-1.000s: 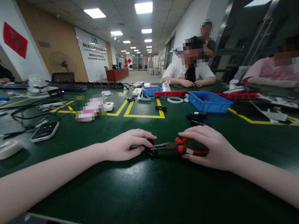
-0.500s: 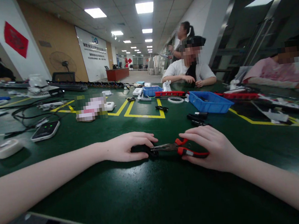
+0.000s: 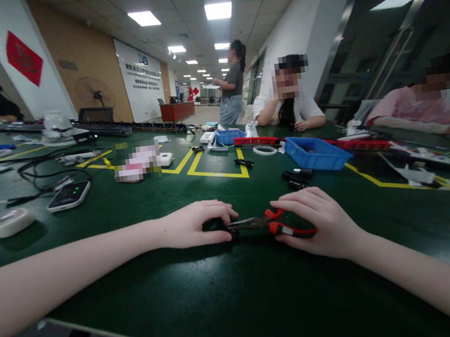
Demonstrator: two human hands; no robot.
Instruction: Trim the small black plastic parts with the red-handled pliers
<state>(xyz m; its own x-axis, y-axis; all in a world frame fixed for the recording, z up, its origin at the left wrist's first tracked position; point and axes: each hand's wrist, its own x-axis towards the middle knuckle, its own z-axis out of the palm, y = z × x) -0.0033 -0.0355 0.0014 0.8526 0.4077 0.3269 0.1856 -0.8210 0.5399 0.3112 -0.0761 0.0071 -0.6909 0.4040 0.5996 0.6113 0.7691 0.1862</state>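
My left hand (image 3: 203, 223) is closed around a small black part (image 3: 234, 233) on the green table; the fingers cover most of it, so its kind is unclear. My right hand (image 3: 324, 224) grips long-nose pliers (image 3: 284, 229) by their red and black handles. The metal jaws point left, and their tips meet the black part at my left fingertips. Whether the tips pinch it or only touch it, I cannot tell. Beyond my right hand lie several black parts (image 3: 297, 177), and a similar small black piece (image 3: 244, 163) rests farther forward.
A blue bin (image 3: 316, 153) stands ahead on the right, with a smaller blue bin (image 3: 229, 137) farther back. At left are a pink phone-like object (image 3: 136, 163), a white device with green lights (image 3: 68, 197) and a white rounded case (image 3: 9, 223). Co-workers sit across the table.
My left hand has shifted slightly right, closing in around the black part. My right hand and the pliers barely moved. Behind, a standing person moved left, and the seated person opposite raised a hand.
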